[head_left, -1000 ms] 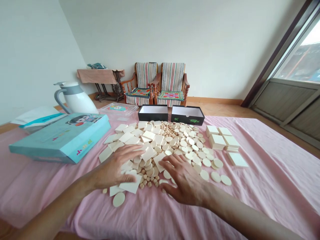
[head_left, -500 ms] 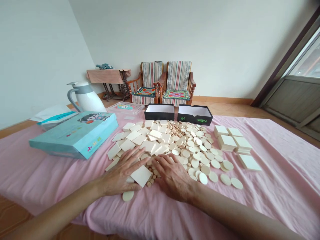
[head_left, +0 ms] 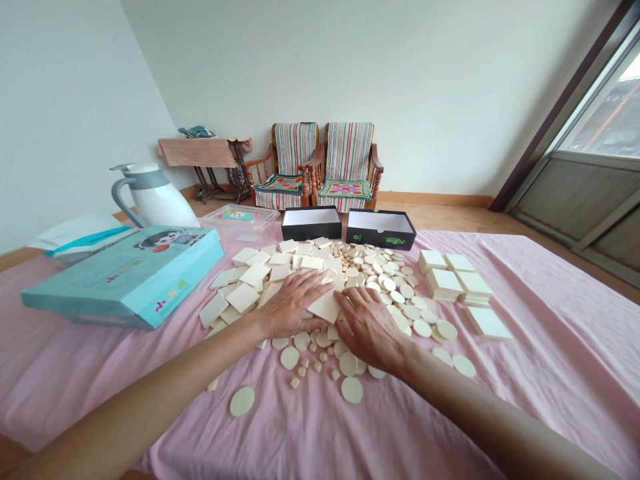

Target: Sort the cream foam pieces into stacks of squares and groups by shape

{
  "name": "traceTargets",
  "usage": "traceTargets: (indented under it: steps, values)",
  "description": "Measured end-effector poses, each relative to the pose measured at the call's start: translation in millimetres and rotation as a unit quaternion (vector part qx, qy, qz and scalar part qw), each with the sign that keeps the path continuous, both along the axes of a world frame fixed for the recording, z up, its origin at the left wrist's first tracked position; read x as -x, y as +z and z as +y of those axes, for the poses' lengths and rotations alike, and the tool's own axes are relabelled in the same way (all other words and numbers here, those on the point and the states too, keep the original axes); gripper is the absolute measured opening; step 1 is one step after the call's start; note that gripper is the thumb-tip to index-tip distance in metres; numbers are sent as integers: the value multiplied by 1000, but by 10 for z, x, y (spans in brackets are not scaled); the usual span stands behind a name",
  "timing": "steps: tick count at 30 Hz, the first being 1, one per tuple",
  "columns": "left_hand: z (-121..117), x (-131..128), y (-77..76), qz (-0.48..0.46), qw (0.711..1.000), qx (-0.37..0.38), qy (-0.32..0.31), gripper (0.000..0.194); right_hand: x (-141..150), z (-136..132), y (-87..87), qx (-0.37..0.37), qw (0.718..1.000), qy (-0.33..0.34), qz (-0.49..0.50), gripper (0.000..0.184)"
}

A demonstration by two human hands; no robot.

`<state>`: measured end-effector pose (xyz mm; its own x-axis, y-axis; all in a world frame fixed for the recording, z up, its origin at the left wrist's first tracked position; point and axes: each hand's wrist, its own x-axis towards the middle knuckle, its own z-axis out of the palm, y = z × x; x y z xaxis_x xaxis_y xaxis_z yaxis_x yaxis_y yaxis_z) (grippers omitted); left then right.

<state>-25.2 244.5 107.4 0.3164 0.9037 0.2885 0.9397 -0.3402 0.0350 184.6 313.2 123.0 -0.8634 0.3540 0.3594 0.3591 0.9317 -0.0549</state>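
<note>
My left hand (head_left: 295, 307) reaches into the middle of a pile of pale wooden pieces, its thumb and fingers on either side of a square wooden tile (head_left: 327, 303). Close by, my right hand (head_left: 373, 323) lies palm down on the pieces, fingers stretched forward beside the tile's right edge. Whatever lies under its palm is hidden. Square tiles (head_left: 243, 298) are heaped on the left, with round wooden discs (head_left: 421, 328) on the right. Small wooden cubes (head_left: 304, 363) and several discs (head_left: 352, 390) lie scattered in front of my hands.
Square tiles stand in stacks (head_left: 444, 285) at the right. Two black open boxes (head_left: 381, 238) sit behind the pile, beside a clear plastic lid (head_left: 240, 217). A blue box (head_left: 125, 273), a white jug (head_left: 163, 200) and a tissue pack (head_left: 87, 237) occupy the left. A pink cloth (head_left: 540, 300) covers the table.
Both hands have moved forward into the pile, the left also to the right with the square tile. Discs and small cubes now show in front of them. The view has shifted slightly right.
</note>
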Motion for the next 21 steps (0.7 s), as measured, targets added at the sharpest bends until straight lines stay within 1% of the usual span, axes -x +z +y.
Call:
traceTargets:
  steps: [2,4,6,7,9,11,12,14,16,18,19,21]
  values:
    - [162,-40,2,-3,1000,5,6,75,-17,119,-8,-5,1000,-30,-4,27]
    - [269,-63,31,2,1000,15,7,78,-45,229,-18,3,998,-57,0,27]
    - [270,-57,94,7,1000,21,-2,79,-99,316,-27,21,997,-71,13,29]
    - [217,-42,136,5,1000,17,-8,78,-135,342,-30,29,996,-75,26,31]
    - [0,9,226,-4,1000,2,-19,72,-222,341,-28,42,995,-73,57,33]
    - [-333,69,299,-16,999,5,-28,67,-309,252,-18,56,993,-48,88,35]
    - [-521,96,321,-16,999,20,-34,67,-346,175,-12,67,993,-23,96,35]
    - [-880,130,330,0,997,63,-42,75,-397,-19,-1,96,990,48,90,38]
    - [-1151,136,291,28,993,98,-52,82,-412,-210,-6,119,984,125,54,45]
    - [-1287,131,214,61,989,118,-58,85,-394,-337,-36,122,976,181,6,54]
    - [-1304,130,168,75,988,120,-58,84,-379,-365,-60,115,974,194,-11,56]
    - [-1257,140,78,90,988,110,-56,78,-350,-353,-114,94,977,189,-28,53]
